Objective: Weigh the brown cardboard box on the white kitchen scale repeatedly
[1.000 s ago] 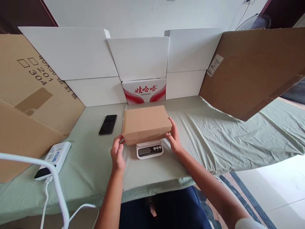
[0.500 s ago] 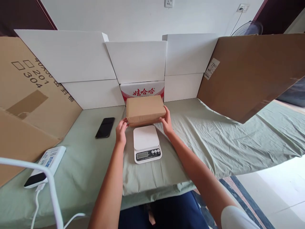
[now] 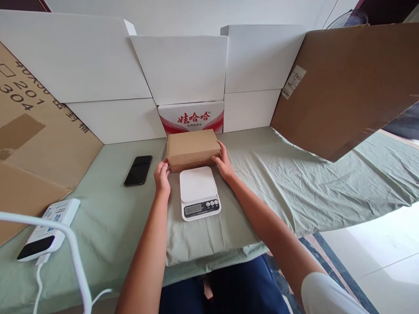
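A brown cardboard box sits behind the scale, its long side facing me. My left hand is closed against the box's left end near the bottom corner. At the opposite end, my right hand grips the side, with the thumb on the front face. Just in front of the box lies a white digital kitchen scale, with nothing on its plate and its display toward me. Whether the box's underside rests fully on the cloth is hard to see.
Left of the scale lies a black phone. A white power strip with a white cable is at the far left. White boxes form a back wall, and large cardboard panels stand at both sides. Green cloth covers the table.
The camera view has tilted down and shifted slightly. The box appears a little lower against the printed carton behind it, with both hands still on its ends.
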Demonstrator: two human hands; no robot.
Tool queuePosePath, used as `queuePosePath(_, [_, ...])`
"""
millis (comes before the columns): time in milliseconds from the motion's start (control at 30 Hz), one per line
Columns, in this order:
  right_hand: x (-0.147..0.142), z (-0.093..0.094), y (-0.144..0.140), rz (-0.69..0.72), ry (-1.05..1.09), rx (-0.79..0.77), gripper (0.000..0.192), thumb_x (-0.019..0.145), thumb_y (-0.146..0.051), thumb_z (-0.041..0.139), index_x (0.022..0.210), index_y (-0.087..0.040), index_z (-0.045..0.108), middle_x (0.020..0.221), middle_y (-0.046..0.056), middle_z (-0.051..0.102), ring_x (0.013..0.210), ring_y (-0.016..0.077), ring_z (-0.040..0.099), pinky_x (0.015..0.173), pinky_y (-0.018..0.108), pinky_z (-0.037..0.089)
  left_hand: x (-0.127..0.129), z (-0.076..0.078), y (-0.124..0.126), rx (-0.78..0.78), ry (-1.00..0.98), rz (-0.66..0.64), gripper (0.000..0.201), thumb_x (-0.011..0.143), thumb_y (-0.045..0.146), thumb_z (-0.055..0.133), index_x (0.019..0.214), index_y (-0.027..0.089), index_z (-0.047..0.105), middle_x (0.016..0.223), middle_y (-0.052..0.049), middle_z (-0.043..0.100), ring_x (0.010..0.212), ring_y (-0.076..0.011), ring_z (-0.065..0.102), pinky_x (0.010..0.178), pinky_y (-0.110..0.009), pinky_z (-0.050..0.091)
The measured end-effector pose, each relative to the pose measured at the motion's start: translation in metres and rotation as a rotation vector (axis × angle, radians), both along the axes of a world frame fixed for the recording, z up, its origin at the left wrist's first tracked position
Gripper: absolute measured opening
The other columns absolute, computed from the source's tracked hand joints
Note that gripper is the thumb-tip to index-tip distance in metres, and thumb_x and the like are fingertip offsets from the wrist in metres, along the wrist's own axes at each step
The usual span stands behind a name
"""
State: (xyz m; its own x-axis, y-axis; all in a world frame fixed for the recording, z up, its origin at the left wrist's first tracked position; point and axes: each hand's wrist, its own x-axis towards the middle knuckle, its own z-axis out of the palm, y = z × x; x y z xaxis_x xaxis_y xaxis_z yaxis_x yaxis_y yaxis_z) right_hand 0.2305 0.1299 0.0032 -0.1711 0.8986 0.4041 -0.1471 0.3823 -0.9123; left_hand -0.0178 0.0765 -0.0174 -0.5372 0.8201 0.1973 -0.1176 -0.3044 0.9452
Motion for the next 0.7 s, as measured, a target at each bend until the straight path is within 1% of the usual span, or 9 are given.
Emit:
queuePosePath(67, [0.003,0.0,0.003,-0.015,-0.019,0.004,0.078,0.082,-0.041,0.061,0.153,-0.03,0.03,0.159,0.007,0.04,0.142,0.0306,0.045,0.122,0.055,0.033,-0.002,0.002,-0.001,-0.002,-0.008,0.002,0.035,0.078,0.044,0.062,0.102,0.021,0.072,0.119,-0.012,0.071,0.115,-0.0258,0.066,0.093,-0.037,0.053])
queuePosePath(100, [0.007,0.0,0.006,-0.046,-0.023,0.006,0.079,0.083,-0.043,0.06,0.154,-0.031,0.028,0.16,0.007,0.038,0.144,0.0309,0.042,0.122,0.055,0.032,-0.005,0.003,-0.001,0.004,-0.023,0.014,0.036,0.078,0.044,0.061,0.103,0.021,0.071,0.121,-0.012,0.07,0.116,-0.0258,0.065,0.094,-0.038,0.053])
queuePosePath(200, [0.025,0.002,0.014,-0.207,-0.005,0.023,0.08,0.085,-0.049,0.054,0.157,-0.035,0.021,0.164,0.006,0.031,0.15,0.0305,0.035,0.122,0.056,0.03,-0.018,0.009,-0.005,0.067,-0.085,0.098,0.038,0.08,0.046,0.059,0.109,0.022,0.07,0.129,-0.013,0.068,0.12,-0.0254,0.065,0.1,-0.04,0.051])
queuePosePath(267, [0.038,0.002,0.019,-0.291,0.013,0.01,0.08,0.087,-0.05,0.05,0.157,-0.036,0.016,0.165,0.005,0.028,0.151,0.0302,0.034,0.122,0.057,0.03,-0.027,0.013,-0.008,0.108,-0.115,0.13,0.042,0.083,0.048,0.054,0.112,0.023,0.068,0.133,-0.014,0.066,0.122,-0.0255,0.064,0.103,-0.042,0.049])
queuePosePath(333, [0.046,0.002,0.02,-0.316,0.022,-0.033,0.08,0.087,-0.051,0.048,0.158,-0.036,0.015,0.165,0.006,0.028,0.149,0.0304,0.037,0.121,0.059,0.03,-0.032,0.015,-0.01,0.121,-0.135,0.124,0.045,0.084,0.05,0.05,0.114,0.022,0.068,0.135,-0.016,0.065,0.124,-0.0262,0.063,0.105,-0.044,0.048])
queuePosePath(433, [0.045,-0.001,0.019,-0.28,0.011,-0.05,0.078,0.087,-0.05,0.049,0.157,-0.033,0.02,0.164,0.008,0.032,0.147,0.0302,0.041,0.12,0.058,0.031,-0.033,0.015,-0.01,0.114,-0.122,0.09,0.046,0.083,0.048,0.05,0.117,0.021,0.068,0.134,-0.017,0.065,0.125,-0.0264,0.063,0.104,-0.043,0.048])
queuePosePath(600, [0.026,-0.004,0.013,-0.163,-0.014,-0.038,0.076,0.085,-0.051,0.056,0.154,-0.033,0.03,0.162,0.008,0.038,0.145,0.0302,0.044,0.119,0.055,0.036,-0.023,0.012,-0.007,0.066,-0.055,0.025,0.05,0.084,0.053,0.052,0.12,0.021,0.068,0.134,-0.017,0.065,0.127,-0.0265,0.062,0.102,-0.04,0.049])
queuePosePath(700, [0.019,-0.002,0.008,-0.109,-0.026,-0.05,0.077,0.084,-0.048,0.06,0.154,-0.033,0.033,0.161,0.007,0.04,0.145,0.0312,0.044,0.119,0.054,0.036,-0.016,0.01,-0.006,0.027,-0.033,0.005,0.047,0.082,0.052,0.058,0.117,0.023,0.069,0.135,-0.016,0.065,0.129,-0.0273,0.06,0.103,-0.041,0.049])
